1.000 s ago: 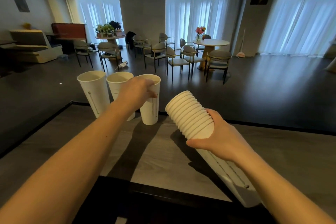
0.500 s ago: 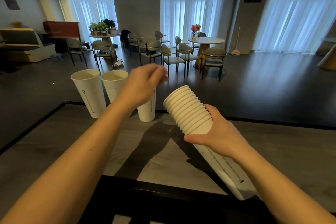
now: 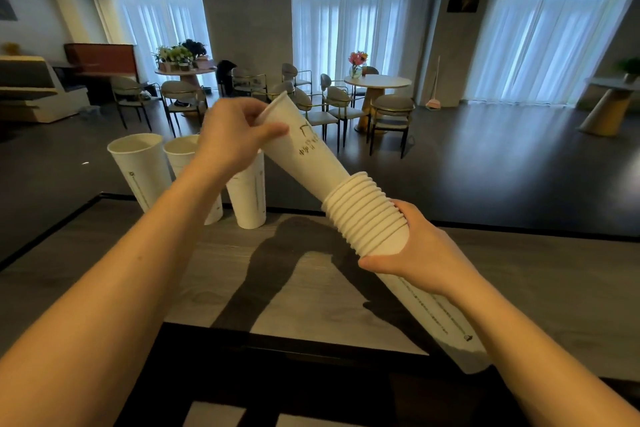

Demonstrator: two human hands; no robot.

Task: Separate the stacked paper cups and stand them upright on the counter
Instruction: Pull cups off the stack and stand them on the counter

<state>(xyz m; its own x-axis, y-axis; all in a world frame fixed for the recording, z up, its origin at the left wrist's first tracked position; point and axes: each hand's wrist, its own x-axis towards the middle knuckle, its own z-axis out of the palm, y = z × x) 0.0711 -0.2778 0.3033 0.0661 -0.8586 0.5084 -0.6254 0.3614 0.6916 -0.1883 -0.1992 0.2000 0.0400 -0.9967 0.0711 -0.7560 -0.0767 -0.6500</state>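
My right hand (image 3: 420, 255) grips a tilted stack of white paper cups (image 3: 370, 218) just below its ringed rims, above the wooden counter (image 3: 225, 270). My left hand (image 3: 230, 139) pinches the rim end of one white cup (image 3: 306, 149) that is drawn most of the way out of the stack, its base still inside the rims. Three separated cups stand upright at the counter's far edge: the left cup (image 3: 140, 170), the middle cup (image 3: 181, 156) partly hidden by my left arm, and the right cup (image 3: 249, 194).
The counter has a dark border, with its far edge just behind the standing cups. Bare counter surface lies to the right of the standing cups. Beyond it is a dark floor with round tables (image 3: 377, 81) and chairs (image 3: 391, 114).
My left hand left the third standing cup, moved right to the stack's mouth and has drawn one cup out up and to the left. The stack stays in my right hand.
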